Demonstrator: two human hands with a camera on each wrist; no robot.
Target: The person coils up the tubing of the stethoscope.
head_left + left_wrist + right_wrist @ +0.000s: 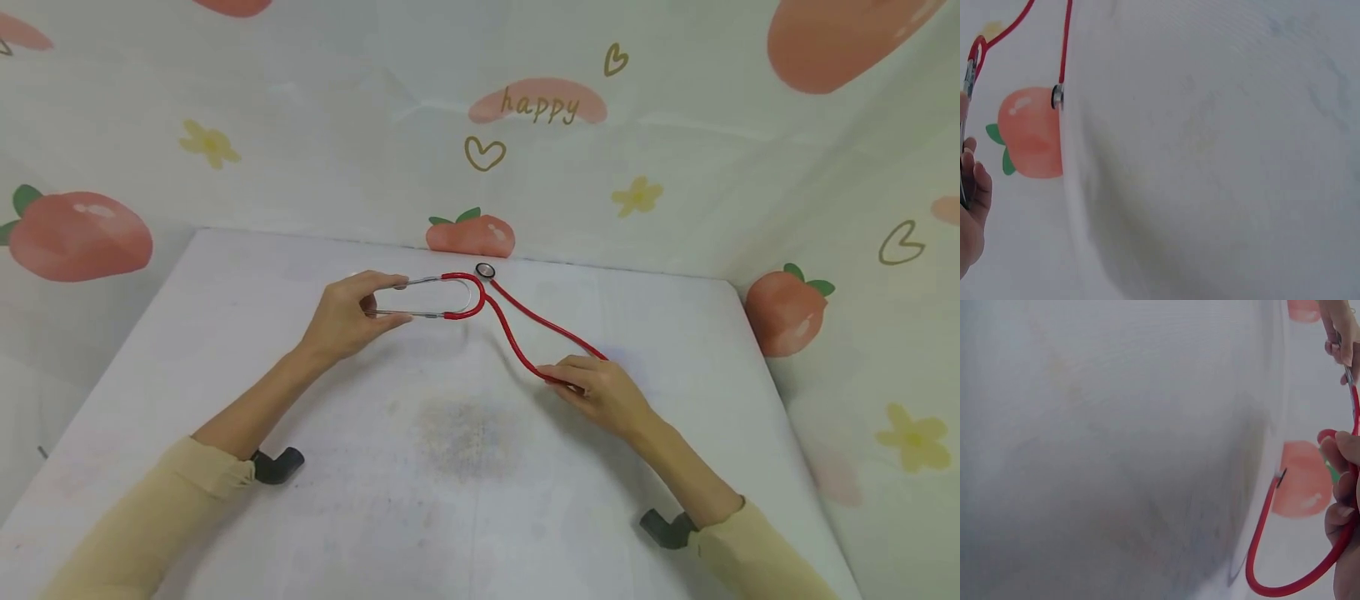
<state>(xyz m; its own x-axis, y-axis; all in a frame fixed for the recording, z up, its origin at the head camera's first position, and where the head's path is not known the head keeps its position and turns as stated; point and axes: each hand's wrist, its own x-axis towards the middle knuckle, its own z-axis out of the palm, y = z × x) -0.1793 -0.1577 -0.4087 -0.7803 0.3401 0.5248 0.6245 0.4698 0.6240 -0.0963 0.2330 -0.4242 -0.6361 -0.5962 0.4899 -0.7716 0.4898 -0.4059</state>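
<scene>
A stethoscope with red tubing (517,337) is held up between both hands. My left hand (345,315) grips its metal earpiece tubes (420,315), thumb on the near tube and fingers at the far one. The ear tips are mostly hidden by that hand. My right hand (600,392) pinches the red tube partway along, palm down. From there the tube loops back to the round chest piece (485,272) near the table's back edge. In the right wrist view the tube (1260,550) sags in a curve below the fingers (1340,515).
A white table (337,500) with a grey smudge in its middle lies beneath the hands. Behind and beside it hangs a white cloth (360,125) printed with peaches, flowers and hearts. A black wrist mount (279,465) shows under the left sleeve, another (667,528) by the right.
</scene>
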